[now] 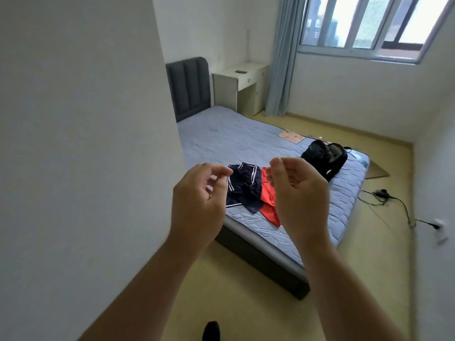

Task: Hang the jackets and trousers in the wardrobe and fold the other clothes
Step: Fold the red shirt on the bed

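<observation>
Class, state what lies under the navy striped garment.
Under the navy garment: the blue quilted mattress and seemingly an edge of the red garment. Anything else is covered.

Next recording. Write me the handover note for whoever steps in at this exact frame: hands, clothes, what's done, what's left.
Left hand: raised, fingers loosely curled, holds nothing.
Right hand: the same, holds nothing.
Clothes: a navy striped garment lies crumpled near the foot of the bed, and a red garment lies against its right side. A black backpack sits further along the bed.
Done: nothing folded or hung shows here.
Left: both garments are to be sorted, then folded or hung. What type each is cannot be told while they are crumpled.
</observation>
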Demonstrator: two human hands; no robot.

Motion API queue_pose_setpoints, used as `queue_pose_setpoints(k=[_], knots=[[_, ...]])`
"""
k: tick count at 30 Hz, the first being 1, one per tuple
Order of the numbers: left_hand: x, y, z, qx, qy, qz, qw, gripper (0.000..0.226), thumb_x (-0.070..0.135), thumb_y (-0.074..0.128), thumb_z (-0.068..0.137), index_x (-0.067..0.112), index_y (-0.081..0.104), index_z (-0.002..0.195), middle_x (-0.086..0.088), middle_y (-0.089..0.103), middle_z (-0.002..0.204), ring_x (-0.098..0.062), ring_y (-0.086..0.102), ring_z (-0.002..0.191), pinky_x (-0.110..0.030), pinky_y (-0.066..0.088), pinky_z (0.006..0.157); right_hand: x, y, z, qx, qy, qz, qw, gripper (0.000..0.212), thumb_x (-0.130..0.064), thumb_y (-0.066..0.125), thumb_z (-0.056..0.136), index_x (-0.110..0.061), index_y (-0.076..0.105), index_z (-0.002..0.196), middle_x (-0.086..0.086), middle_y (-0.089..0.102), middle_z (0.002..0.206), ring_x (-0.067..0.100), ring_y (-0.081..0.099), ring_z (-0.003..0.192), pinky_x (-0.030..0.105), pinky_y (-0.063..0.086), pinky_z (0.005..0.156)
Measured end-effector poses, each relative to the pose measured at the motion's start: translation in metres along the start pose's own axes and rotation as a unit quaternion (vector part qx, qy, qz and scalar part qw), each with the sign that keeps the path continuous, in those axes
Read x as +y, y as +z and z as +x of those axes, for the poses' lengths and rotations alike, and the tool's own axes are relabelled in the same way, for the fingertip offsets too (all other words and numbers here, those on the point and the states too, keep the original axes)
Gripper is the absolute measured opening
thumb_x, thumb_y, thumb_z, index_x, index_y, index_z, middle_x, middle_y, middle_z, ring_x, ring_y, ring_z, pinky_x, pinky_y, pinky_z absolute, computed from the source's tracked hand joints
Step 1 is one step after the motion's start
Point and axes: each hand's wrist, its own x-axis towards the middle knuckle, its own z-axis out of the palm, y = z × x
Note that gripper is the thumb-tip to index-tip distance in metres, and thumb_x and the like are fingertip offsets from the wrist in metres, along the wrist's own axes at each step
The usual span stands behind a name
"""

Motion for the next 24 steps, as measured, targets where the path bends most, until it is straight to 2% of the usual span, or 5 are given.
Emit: queue_pose_setpoints(k=[4,11,16,22,24], knots=[[-0.056,0.065,0.063,-0.063,0.000,-0.010,0.998,0.013,0.014,0.065,0.093,0.024,0.074,0.094,0.013,0.070,0.090,-0.003,0.065,0.080,-0.010,0.047,0.071,0.053,0.028,0.064,0.026,0.017,-0.044,0.999,0.023,-0.033,0.063,0.098,-0.014,0.074,0.098,-0.008,0.075,0.084,0.007,0.072,0.079,0.039,0.060,0.080],[-0.132,0.175,0.165,-0.190,-0.009,-0.042,0.981,0.017,0.015,0.063,0.090,0.029,0.072,0.092,0.020,0.065,0.081,-0.001,0.064,0.076,-0.002,0.039,0.068,0.138,0.058,0.161,0.078,0.089,-0.134,0.984,0.019,-0.029,0.064,0.098,-0.013,0.074,0.096,-0.009,0.073,0.081,0.004,0.070,0.076,0.032,0.059,0.076],[-0.179,0.250,0.200,-0.271,-0.031,-0.038,0.961,0.019,0.011,0.063,0.092,0.028,0.072,0.092,0.014,0.068,0.081,-0.005,0.066,0.077,-0.008,0.042,0.070,0.208,0.066,0.207,0.086,0.155,-0.173,0.969,0.020,-0.029,0.064,0.098,-0.012,0.074,0.095,-0.005,0.073,0.080,0.011,0.069,0.076,0.040,0.057,0.077],[-0.244,0.356,0.217,-0.364,-0.074,0.004,0.928,0.015,0.014,0.062,0.093,0.026,0.071,0.093,0.013,0.064,0.088,-0.003,0.061,0.081,-0.022,0.044,0.076,0.349,0.074,0.253,0.058,0.270,-0.190,0.942,0.018,-0.030,0.063,0.098,-0.016,0.073,0.094,-0.003,0.074,0.083,0.017,0.070,0.082,0.044,0.055,0.083],[-0.266,0.395,0.218,-0.407,-0.103,0.029,0.907,0.014,0.016,0.062,0.094,0.026,0.070,0.095,0.012,0.063,0.092,0.000,0.057,0.082,-0.020,0.042,0.077,0.413,0.078,0.260,0.034,0.337,-0.205,0.918,0.019,-0.030,0.062,0.098,-0.016,0.072,0.092,-0.002,0.074,0.083,0.019,0.070,0.084,0.041,0.054,0.083]])
